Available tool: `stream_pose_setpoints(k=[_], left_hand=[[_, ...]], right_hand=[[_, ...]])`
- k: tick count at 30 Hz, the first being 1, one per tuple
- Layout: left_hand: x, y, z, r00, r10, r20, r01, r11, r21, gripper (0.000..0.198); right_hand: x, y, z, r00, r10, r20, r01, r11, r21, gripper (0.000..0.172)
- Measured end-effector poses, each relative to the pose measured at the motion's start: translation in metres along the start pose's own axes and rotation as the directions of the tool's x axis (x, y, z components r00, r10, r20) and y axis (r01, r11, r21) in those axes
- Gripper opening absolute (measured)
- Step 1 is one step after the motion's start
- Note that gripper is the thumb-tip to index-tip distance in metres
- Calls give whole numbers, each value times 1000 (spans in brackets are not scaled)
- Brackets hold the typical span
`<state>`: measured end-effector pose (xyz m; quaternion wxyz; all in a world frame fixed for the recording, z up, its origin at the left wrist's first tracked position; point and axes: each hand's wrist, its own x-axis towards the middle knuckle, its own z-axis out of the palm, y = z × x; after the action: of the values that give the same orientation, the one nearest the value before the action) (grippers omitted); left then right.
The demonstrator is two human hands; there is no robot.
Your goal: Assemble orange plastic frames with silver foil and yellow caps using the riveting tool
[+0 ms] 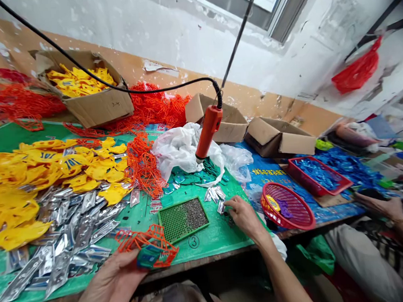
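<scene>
My left hand (115, 277) is closed around an orange plastic lattice frame (162, 233) and a dark green plastic piece (148, 256), above the table's front edge. To the right, my right hand (244, 216) reaches over the green table cover, its fingertips pinched at a small silver metal plate (220, 207). Several similar plates (213, 194) lie just behind it. Between my hands sits a green perforated tray (168, 223) with small dark screws (195, 213) heaped on its right side. An orange electric screwdriver (209, 132) hangs upright beyond the tray, gripped by neither hand.
Yellow plastic parts (52, 164) and silver metal blades (86, 222) are piled on the left. Orange frames (144, 166) and a white plastic bag (174, 148) lie farther back. A red basket (286, 205) stands at right; beyond it a co-worker's hand (384, 203) shows.
</scene>
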<state>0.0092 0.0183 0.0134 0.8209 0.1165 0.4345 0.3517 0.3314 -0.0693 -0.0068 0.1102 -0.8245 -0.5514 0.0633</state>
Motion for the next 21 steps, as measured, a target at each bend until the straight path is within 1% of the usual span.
stream_pose_setpoints(k=[2,5,7,10,12,14,16,19,21], left_hand=[[1,1,-5,1000,-6,-8,6,1000,-20,26],[2,1,-9,1000,-13,-25,13,1000,-28,25],[1,0,-7,1000,-2,-25,1,999,-32,26],[0,-2,1,1000,3,-10,-4,999,-34,28],[0,-5,5,1000,4,2,-4,999,-39,26],[0,-7,6,998,15,58,-12,999,-44,26],[1,-9,3,992,22,124,-15,998,-53,29],[1,-11,-3,984,24,175,-10,997,-79,30],[0,-11,-5,981,22,195,-8,997,-73,31]], right_hand=[[5,-5,-5,995,-39,96,47,996,-81,39],[16,-7,-11,974,-49,220,93,976,-199,41],[25,-8,-14,958,-46,282,123,958,-261,42],[36,-9,-20,931,-67,359,187,932,-311,41],[42,-10,-24,908,-99,408,240,919,-312,39],[49,-9,-27,882,-135,452,289,912,-292,37],[55,-6,-29,859,-163,486,322,909,-265,34],[65,-3,-27,834,-196,516,353,908,-225,25],[68,-1,-25,828,-225,513,371,906,-202,17]])
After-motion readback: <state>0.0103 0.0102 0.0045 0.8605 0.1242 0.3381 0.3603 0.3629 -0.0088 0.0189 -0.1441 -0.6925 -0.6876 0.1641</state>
